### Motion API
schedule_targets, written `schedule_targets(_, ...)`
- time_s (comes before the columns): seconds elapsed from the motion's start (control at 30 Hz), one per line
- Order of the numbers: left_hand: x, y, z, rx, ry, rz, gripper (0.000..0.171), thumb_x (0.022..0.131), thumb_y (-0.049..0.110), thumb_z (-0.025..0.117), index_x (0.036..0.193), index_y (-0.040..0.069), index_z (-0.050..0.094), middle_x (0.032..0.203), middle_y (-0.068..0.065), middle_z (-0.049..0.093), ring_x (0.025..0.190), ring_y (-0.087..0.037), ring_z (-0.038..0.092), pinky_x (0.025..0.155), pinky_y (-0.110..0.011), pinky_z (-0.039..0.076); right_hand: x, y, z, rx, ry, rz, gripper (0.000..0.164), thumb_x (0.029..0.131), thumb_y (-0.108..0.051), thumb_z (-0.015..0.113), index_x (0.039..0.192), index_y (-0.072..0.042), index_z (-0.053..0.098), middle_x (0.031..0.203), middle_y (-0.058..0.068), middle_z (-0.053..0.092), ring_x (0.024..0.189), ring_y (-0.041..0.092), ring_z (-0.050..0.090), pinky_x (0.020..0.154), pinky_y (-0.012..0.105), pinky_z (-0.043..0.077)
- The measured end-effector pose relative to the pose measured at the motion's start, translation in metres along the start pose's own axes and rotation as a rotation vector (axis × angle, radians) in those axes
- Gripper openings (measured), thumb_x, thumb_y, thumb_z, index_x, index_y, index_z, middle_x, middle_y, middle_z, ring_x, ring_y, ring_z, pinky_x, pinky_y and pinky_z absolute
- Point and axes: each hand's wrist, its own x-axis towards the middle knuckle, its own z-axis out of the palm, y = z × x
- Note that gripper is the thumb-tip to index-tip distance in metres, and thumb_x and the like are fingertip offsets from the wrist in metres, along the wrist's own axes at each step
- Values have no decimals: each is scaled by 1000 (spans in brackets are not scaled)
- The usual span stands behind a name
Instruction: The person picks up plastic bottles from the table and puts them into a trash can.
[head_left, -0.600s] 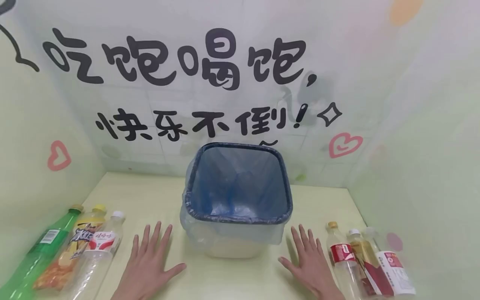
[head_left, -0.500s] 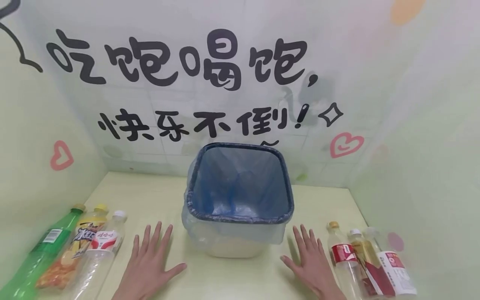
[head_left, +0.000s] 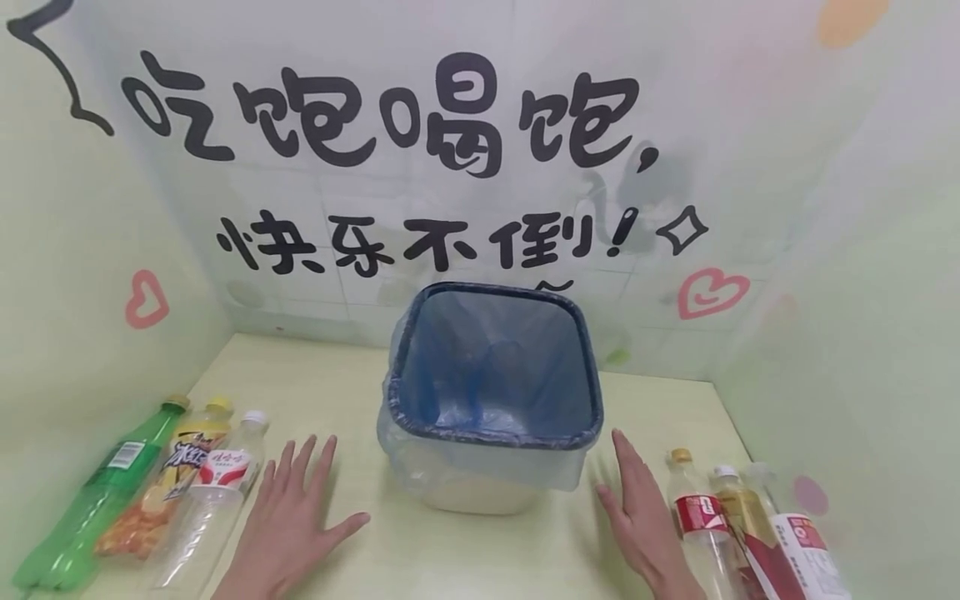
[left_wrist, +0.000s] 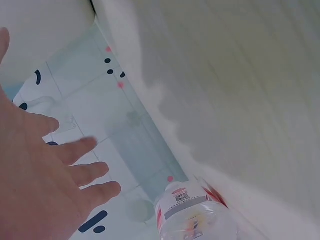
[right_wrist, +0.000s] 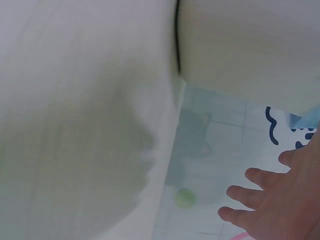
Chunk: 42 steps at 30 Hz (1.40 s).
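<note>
In the head view a square bin (head_left: 480,483) lined with a bluish plastic bag stands upright at the middle of the table, its dark rim facing me. To its left is my left hand (head_left: 283,517), fingers spread and holding nothing. The clear bottle with a white cap (head_left: 197,508) lies just beside that hand. My right hand (head_left: 641,517) is right of the bin, turned partly on edge with straight fingers, and grips nothing. Nearest to it lies a clear bottle with a red label (head_left: 701,521). Both wrist views show the hands' fingers extended.
At the far left lie a green bottle (head_left: 101,500) and a yellow-capped bottle (head_left: 168,479). On the right are a gold and red bottle (head_left: 750,525) and a white-labelled bottle (head_left: 806,550). Printed walls (head_left: 420,192) enclose the table (head_left: 315,375) at the back and sides.
My right hand has turned from lying palm down with spread fingers to standing more on edge, fingers closer together. The head view has shifted slightly; the bin and bottles stay put.
</note>
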Motion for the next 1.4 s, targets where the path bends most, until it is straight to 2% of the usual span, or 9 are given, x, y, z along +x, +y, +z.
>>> schedule_targets(0.23,2,0,-2,21,-23,-17,115,77,71,68,159,9,18,162,-28,8,149,-46,0,117,-51,-12,3,-5,-9,-46,26,-14,76,95,-20,64,159,-14,24,156,16,37,138,41,39,107,54,32)
schedule_targets(0.4,4,-1,-5,23,-20,-33,117,75,72,69,159,9,17,160,-29,15,146,-51,8,115,-65,4,7,-6,-15,-32,40,-37,75,96,-22,64,159,-14,24,156,15,37,138,40,39,117,31,21)
schedule_targets(0.53,1,-4,-10,40,-28,-56,119,74,72,70,159,9,16,160,-29,12,146,-50,7,113,-68,9,11,-11,-17,14,45,-69,73,97,-25,61,159,-14,24,157,15,36,138,41,38,111,10,6)
schedule_targets(0.63,0,-7,-14,46,-38,-71,119,75,71,70,160,9,14,161,-28,10,148,-49,-1,114,-66,3,14,-16,-20,44,39,-60,71,99,-28,59,159,-15,24,157,15,35,139,41,37,112,13,8)
schedule_targets(0.77,2,-12,-23,49,-14,-71,119,75,70,71,160,8,15,161,-29,7,148,-46,-6,114,-66,2,20,-28,-29,94,3,-25,67,103,-34,53,160,-18,21,159,12,32,142,38,33,117,39,21)
schedule_targets(0.83,4,-16,-29,48,11,-64,119,75,70,71,159,7,16,162,-28,5,149,-45,-7,114,-66,1,24,-34,-35,128,-2,-26,65,104,-38,48,160,-20,20,160,11,30,143,38,31,117,41,23)
schedule_targets(1.03,2,-22,-41,40,36,-93,121,75,71,70,159,6,13,162,-28,3,148,-48,-6,112,-68,0,34,-47,-46,235,39,-94,64,105,-47,40,160,-21,20,162,7,27,147,27,25,112,13,12)
schedule_targets(1.17,-3,-23,-45,31,31,-123,122,75,70,72,159,5,12,162,-29,1,146,-52,-2,111,-71,4,35,-53,-50,260,64,-126,65,105,-48,40,160,-20,20,161,5,28,147,18,25,111,12,13)
schedule_targets(1.4,-4,-27,-49,36,-5,-152,120,79,67,70,160,5,6,162,-27,-6,144,-55,2,110,-72,7,39,-61,-55,282,87,-162,67,105,-51,38,159,-16,23,160,4,30,144,19,31,110,14,17)
